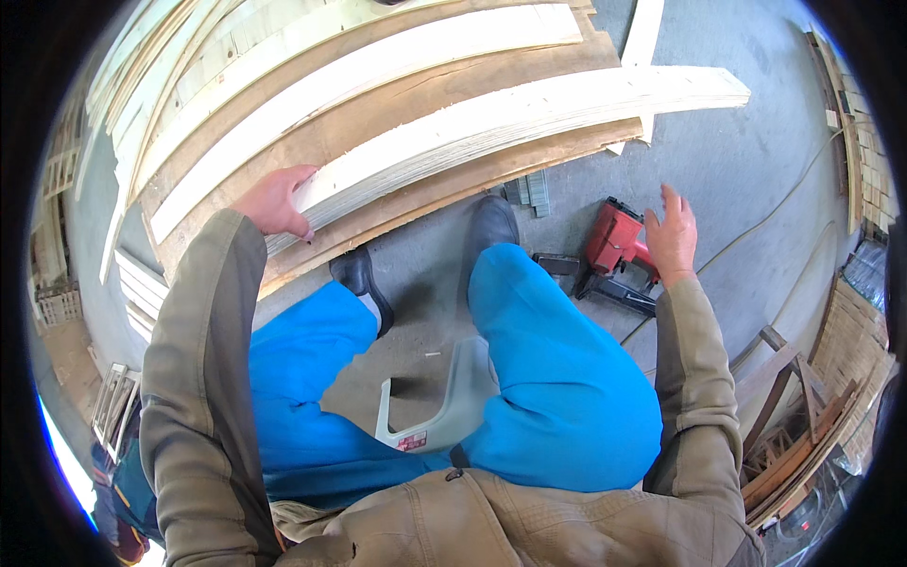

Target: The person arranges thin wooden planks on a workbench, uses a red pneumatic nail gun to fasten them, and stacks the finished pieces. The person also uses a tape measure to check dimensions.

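A long stack of pale wooden strips (472,118) lies across a brown board (387,102) in front of me. At its left end my left hand (274,201) grips it, fingers over the top and thumb on the near side. My right hand (673,238) is raised off to the right, its fingers apart and nothing in them. Just left of that hand a red nail gun (612,236) with a black magazine rests on the floor. Whether the hand touches its handle, I cannot tell.
Grey fastener strips (537,193) lie on the floor by my right shoe. Another pale strip (378,80) lies farther back on the board. I sit on a pale plastic stool (463,387). A hose (770,215) runs along the floor at right, near scrap wood (803,444).
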The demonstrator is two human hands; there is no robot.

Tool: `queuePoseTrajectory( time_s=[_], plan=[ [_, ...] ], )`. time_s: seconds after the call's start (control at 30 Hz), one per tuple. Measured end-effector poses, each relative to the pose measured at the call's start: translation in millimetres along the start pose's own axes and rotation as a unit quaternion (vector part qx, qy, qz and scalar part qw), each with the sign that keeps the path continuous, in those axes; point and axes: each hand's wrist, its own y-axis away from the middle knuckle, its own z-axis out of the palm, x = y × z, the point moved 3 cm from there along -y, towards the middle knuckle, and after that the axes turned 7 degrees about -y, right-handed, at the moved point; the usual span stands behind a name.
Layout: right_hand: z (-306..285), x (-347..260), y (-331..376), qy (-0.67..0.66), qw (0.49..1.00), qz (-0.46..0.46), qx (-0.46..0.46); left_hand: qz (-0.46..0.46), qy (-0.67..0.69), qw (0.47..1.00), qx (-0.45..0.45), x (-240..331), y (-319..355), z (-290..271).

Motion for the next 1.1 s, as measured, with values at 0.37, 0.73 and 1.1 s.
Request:
queuePoseTrajectory(
  time_s=[0.37,0.73,1.1],
  plan=[
    [-23.9,-233.2,-61.1,0.056,0.925,-0.375,0.026,0.061,0.028,0.995,0.073,-24.2,2.1,-6.0],
    [-4.7,-254.8,-106.2,0.077,0.925,-0.372,0.023,0.025,-0.045,0.963,0.264,-104.1,89.9,6.5],
    [-10.5,-265.0,-112.0,0.107,0.936,-0.333,-0.040,-0.047,-0.111,0.915,0.384,-180.7,111.7,63.7]
  ],
)
